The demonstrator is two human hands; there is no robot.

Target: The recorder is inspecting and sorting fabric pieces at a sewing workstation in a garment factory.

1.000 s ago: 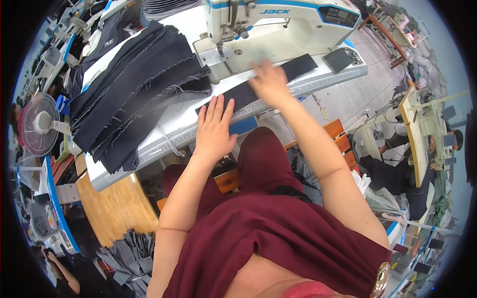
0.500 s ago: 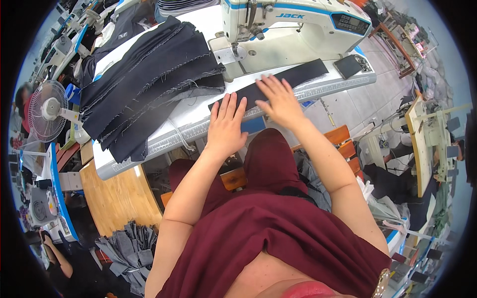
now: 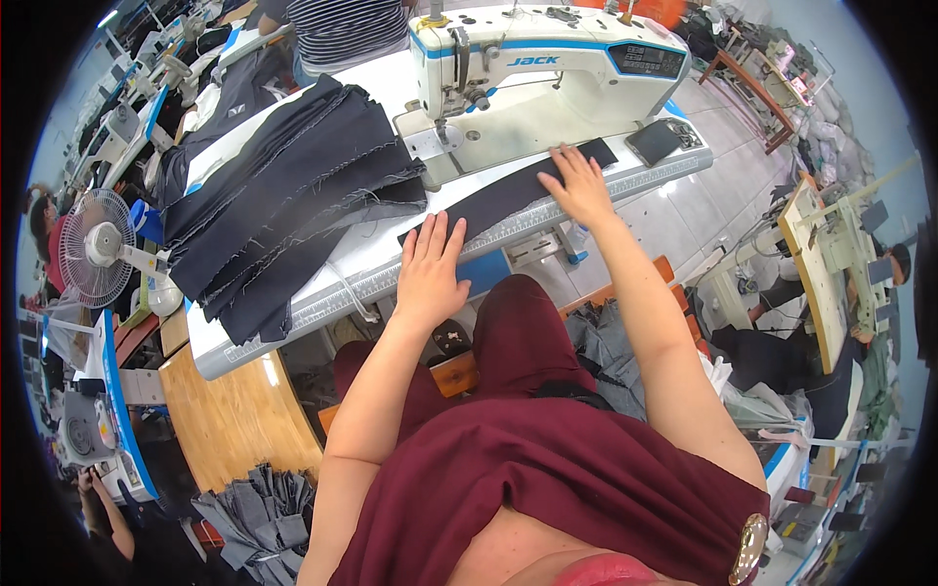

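Here the dark strip [image 3: 518, 192] lies lengthwise along the worktop's [image 3: 391, 278] front edge, both grips released: left hand [image 3: 430, 273] flat on its near end, right hand [image 3: 578, 186] on its far end.

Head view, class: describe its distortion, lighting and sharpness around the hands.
Head view: fisheye bends the sewing table edge and leaves black corners; lighting is even and bright, with soft shadows; left hand and right hand on the dark fabric strip are sharp, while things near the rim look squeezed.
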